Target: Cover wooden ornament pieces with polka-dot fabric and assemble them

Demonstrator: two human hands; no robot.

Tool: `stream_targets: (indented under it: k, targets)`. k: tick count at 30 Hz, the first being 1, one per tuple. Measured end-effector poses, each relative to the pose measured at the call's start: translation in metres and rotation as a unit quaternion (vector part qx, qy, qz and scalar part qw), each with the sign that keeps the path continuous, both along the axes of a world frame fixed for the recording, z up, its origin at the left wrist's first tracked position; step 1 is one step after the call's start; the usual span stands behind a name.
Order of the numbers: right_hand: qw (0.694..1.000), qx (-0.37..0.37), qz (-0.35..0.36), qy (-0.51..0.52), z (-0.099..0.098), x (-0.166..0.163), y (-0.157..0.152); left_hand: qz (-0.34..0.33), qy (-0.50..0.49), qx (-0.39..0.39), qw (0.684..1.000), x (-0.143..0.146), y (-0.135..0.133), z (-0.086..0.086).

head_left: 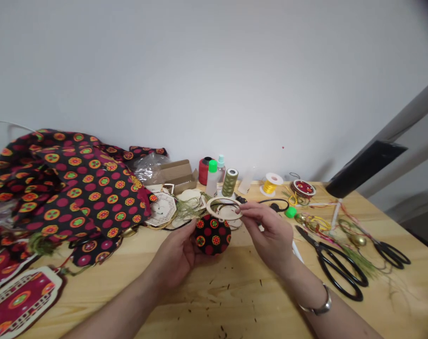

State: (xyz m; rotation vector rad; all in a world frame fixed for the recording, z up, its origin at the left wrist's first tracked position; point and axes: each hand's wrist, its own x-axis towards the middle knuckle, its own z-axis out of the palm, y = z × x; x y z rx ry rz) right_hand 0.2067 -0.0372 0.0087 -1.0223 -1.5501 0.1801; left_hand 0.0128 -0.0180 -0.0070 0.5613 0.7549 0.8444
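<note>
My left hand [180, 252] grips a round disc covered in dark patterned fabric [214, 238], its printed face turned toward me. Just above the disc, my right hand [268, 233] pinches a thin pale wooden ring [211, 207] at its right edge. The ring is tilted, and its near rim overlaps the disc's top edge in view; I cannot tell whether they touch. Both are held over the wooden table. Behind the ring lie pale wooden pieces and thread, partly hidden by it.
Patterned cloth [83, 188] is heaped at left, near a framed fabric ornament [21, 301]. Along the wall stand a cardboard box [178, 174], a green-capped bottle [212, 179], green thread [230, 183] and a yellow spool [270, 186]. Large black scissors [335, 263] lie at right beside tangled cords and a smaller pair [392, 254].
</note>
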Motion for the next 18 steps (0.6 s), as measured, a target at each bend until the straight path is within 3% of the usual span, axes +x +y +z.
stream_targets:
  k: [5,10,14,18]
  targets:
    - [0.999,0.010,0.046,-0.021,-0.0032,0.0002,-0.0003,-0.007,-0.003,0.008,1.000,0.0000,0.0020,-0.0004]
    - [0.989,-0.066,0.069,0.113,-0.0012,-0.0016,-0.0008,-0.010,0.008,0.015,1.000,0.0000,0.0013,0.0008]
    - [0.931,-0.187,0.054,0.309,0.0017,-0.0021,0.0049,-0.009,0.013,0.007,1.000,0.0008,0.0006,0.0016]
    - [0.883,-0.250,0.076,0.390,0.0034,-0.0007,0.0081,-0.001,0.016,0.000,1.000,0.0022,0.0001,0.0031]
